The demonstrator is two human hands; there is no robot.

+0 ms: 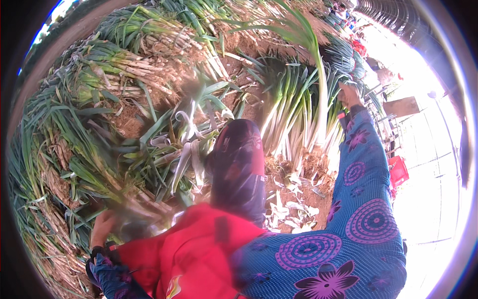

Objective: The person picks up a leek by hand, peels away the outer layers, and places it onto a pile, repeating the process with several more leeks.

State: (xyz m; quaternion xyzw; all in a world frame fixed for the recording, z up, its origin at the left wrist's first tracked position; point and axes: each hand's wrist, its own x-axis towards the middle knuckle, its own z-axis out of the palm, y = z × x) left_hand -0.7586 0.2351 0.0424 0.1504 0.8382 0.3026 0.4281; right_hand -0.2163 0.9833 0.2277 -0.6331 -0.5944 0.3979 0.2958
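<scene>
My right hand (pixel 350 94) reaches out far to the right and grips a long green onion stalk (pixel 321 84) that stands up above a pile of green onions (pixel 294 109). My left hand (pixel 102 226) sits low at the left and holds a blurred bunch of green onions (pixel 134 199) by their pale stems. Both arms wear blue sleeves with purple circle and flower patterns. A red garment and a dark patterned cloth (pixel 238 164) cover my front.
Heaps of green onions with white stems and earthy roots lie all around, at the back (pixel 134 65) and along the left (pixel 45 149). Peeled leaves and husks (pixel 294 209) litter the soil. A red crate (pixel 398 172) and a board stand at the right.
</scene>
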